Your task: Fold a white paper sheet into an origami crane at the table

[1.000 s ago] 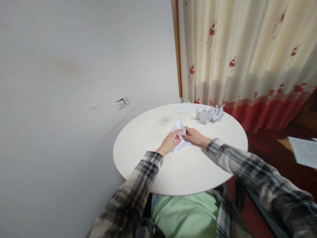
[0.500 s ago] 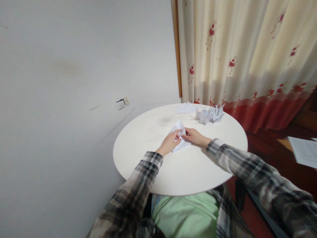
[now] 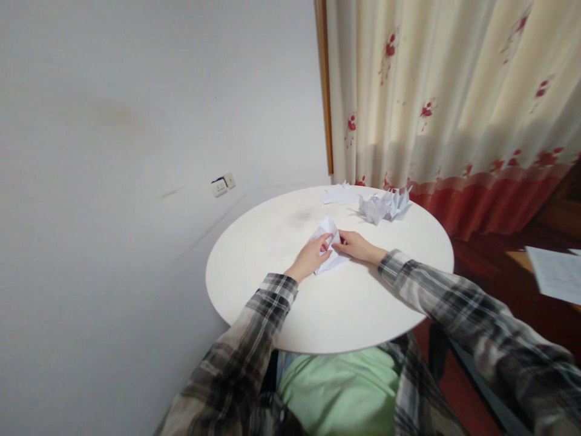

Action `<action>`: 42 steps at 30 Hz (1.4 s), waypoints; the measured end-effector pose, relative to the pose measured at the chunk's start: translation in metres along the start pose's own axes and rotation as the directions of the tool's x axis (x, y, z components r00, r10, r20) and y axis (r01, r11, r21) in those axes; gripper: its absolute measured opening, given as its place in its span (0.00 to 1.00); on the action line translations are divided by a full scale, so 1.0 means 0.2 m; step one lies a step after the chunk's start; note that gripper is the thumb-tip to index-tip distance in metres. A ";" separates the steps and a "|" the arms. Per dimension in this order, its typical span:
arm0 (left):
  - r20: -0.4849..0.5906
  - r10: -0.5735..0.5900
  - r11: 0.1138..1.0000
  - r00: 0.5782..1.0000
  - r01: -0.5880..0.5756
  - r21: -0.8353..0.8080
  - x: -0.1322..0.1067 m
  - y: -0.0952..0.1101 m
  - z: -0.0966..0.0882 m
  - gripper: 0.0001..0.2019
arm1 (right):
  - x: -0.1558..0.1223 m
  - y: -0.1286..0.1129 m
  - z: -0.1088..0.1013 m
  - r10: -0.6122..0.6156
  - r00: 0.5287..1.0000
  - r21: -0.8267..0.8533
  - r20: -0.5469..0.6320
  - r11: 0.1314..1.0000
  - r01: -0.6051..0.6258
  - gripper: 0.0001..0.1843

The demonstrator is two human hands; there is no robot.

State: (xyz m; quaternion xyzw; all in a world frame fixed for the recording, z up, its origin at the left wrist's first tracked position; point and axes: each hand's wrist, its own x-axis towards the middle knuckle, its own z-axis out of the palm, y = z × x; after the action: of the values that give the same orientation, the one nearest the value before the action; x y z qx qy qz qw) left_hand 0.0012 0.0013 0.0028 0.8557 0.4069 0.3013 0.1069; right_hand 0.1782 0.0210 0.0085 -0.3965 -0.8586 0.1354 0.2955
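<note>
A partly folded piece of white paper (image 3: pixel 327 229) lies near the middle of a round white table (image 3: pixel 345 309). My left hand (image 3: pixel 311 258) rests on its left side with fingers pressed down on a flap. From the right, my right hand (image 3: pixel 357 245) meets it, fingertips pinching the paper's middle fold. Both arms wear plaid sleeves.
Folded white paper figures (image 3: pixel 385 206) and a flat folded sheet (image 3: pixel 338 194) sit at the table's far edge. Behind hangs a cream curtain (image 3: pixel 454 97) with red flowers. A printed sheet (image 3: pixel 554 274) lies on a dark surface at right. A wall socket (image 3: pixel 222 184) is on the left wall.
The hands stay on the paper with only slight finger movement; the view shifted a little upward.
</note>
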 end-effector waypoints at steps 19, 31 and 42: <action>-0.012 0.005 1.000 1.000 -0.005 0.013 0.00 -0.01 0.01 0.22 | 0.00 0.01 0.01 0.036 0.999 -0.022 -0.009 0.999 -0.036 0.13; -0.014 0.013 1.000 1.000 -0.013 0.000 0.00 0.00 0.00 0.22 | 0.00 0.00 0.00 0.040 0.999 -0.024 -0.004 0.999 -0.040 0.14; -0.006 -0.014 1.000 1.000 0.014 -0.002 0.00 0.01 -0.01 0.22 | 0.00 0.01 0.01 0.038 0.999 -0.015 -0.012 0.999 -0.038 0.13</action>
State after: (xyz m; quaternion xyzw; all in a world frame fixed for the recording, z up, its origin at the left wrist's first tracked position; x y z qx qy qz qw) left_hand 0.0014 -0.0003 0.0042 0.8520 0.4127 0.3034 0.1087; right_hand 0.1778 0.0219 0.0067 -0.4157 -0.8503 0.1322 0.2946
